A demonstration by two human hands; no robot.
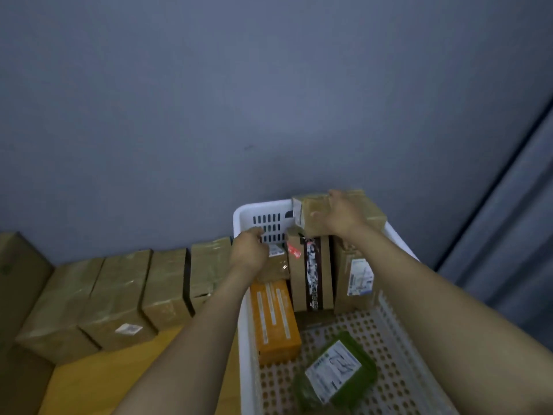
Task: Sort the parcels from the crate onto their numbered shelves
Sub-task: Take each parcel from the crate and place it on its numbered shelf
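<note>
Your right hand (341,218) gripped a taped brown parcel (372,211), fingers curled over its top, above the white crate's (395,354) far end. Your left hand (250,250) curled at the crate's far left corner; I couldn't tell whether it held anything.

The crate (398,348) is moulded in smooth white plastic with a perforated floor. The uppermost parcel (369,211) is brown cardboard wrapped in shiny clear tape, as are the cartons (119,295) on the table (98,381), which is surfaced in smooth yellowish wood. The orange box (275,319) is matt card. The green bag (335,371) is glossy plastic film, labelled with white paper. The wall (209,100) is painted matt grey.
</note>
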